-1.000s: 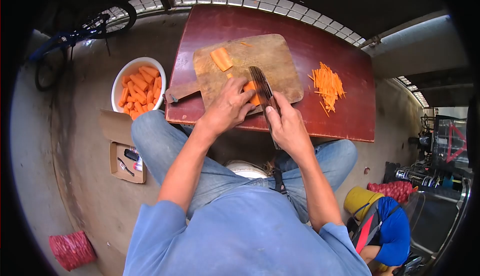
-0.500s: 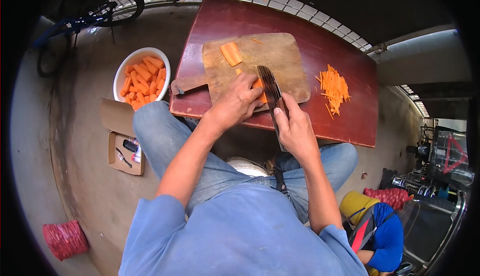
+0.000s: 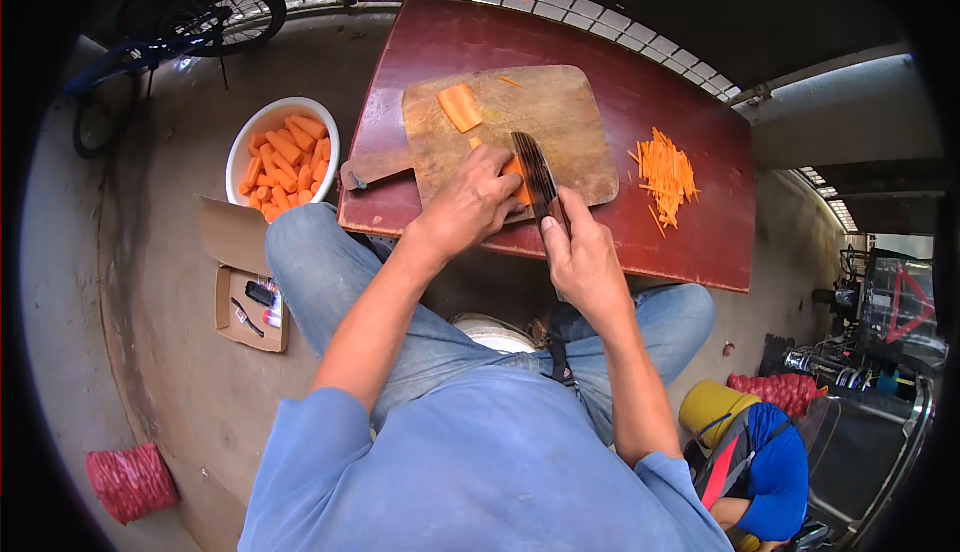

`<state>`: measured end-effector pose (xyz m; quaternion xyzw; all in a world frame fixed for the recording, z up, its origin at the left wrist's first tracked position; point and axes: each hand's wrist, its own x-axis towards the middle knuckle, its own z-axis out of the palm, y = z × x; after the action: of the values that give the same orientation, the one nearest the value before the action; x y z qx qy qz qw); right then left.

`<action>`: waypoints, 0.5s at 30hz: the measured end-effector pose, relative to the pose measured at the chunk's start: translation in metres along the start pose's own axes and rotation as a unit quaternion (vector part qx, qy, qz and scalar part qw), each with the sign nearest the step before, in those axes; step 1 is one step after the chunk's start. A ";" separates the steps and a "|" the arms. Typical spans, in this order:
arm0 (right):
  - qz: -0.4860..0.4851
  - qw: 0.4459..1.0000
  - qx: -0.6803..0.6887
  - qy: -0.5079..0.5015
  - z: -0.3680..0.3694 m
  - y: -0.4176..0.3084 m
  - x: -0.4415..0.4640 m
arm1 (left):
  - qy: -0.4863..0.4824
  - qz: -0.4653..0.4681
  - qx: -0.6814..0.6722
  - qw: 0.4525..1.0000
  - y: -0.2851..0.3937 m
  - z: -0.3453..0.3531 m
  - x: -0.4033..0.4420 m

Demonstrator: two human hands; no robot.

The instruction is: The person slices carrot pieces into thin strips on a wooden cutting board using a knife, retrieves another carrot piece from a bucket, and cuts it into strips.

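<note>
My left hand [image 3: 472, 197] presses its bent fingers on a piece of carrot [image 3: 522, 192] at the near side of a worn wooden cutting board [image 3: 560, 102]. Its fingers hide part of that piece. In my right hand [image 3: 588, 257] is a knife [image 3: 535, 164], its dark blade pointing away from me and lying right beside the carrot. Farther up the board rests a thick flat-cut carrot piece [image 3: 460, 109], with a thin carrot strip [image 3: 510, 81] near the far edge. A heap of carrot shreds [image 3: 667, 180] sits on the red table [image 3: 690, 102] to the right.
A white bowl [image 3: 333, 117] full of peeled carrots stands left of the table. An open cardboard box [image 3: 232, 317] with small items lies on the floor. Red mesh sacks [image 3: 130, 482], a bicycle [image 3: 150, 47] and a crouching person in blue [image 3: 775, 477] surround the area.
My right hand and the knife have shifted slightly, with the handle end tipped a little toward the left. The left hand stays on the carrot.
</note>
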<state>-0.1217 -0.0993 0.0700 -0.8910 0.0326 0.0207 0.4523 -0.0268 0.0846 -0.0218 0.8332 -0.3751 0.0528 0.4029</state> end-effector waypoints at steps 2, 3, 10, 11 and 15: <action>-0.003 1.000 0.005 0.009 0.005 0.004 0.001 | 0.004 0.001 0.001 1.000 -0.001 0.002 0.001; -0.010 1.000 0.002 0.005 0.006 0.008 0.005 | 0.009 0.003 -0.001 1.000 -0.002 0.003 0.000; -0.013 1.000 0.006 -0.006 -0.005 0.004 0.009 | 0.014 -0.001 -0.025 1.000 -0.002 0.003 0.000; -0.002 1.000 0.011 -0.009 -0.004 0.002 0.005 | 0.007 -0.008 -0.026 1.000 -0.003 0.004 -0.002; -0.018 1.000 -0.012 0.007 0.006 0.009 0.003 | 0.012 -0.013 -0.023 1.000 -0.002 0.003 0.002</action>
<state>-0.1191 -0.0998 0.0591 -0.8967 0.0197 0.0073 0.4421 -0.0248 0.0819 -0.0245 0.8277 -0.3607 0.0486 0.4272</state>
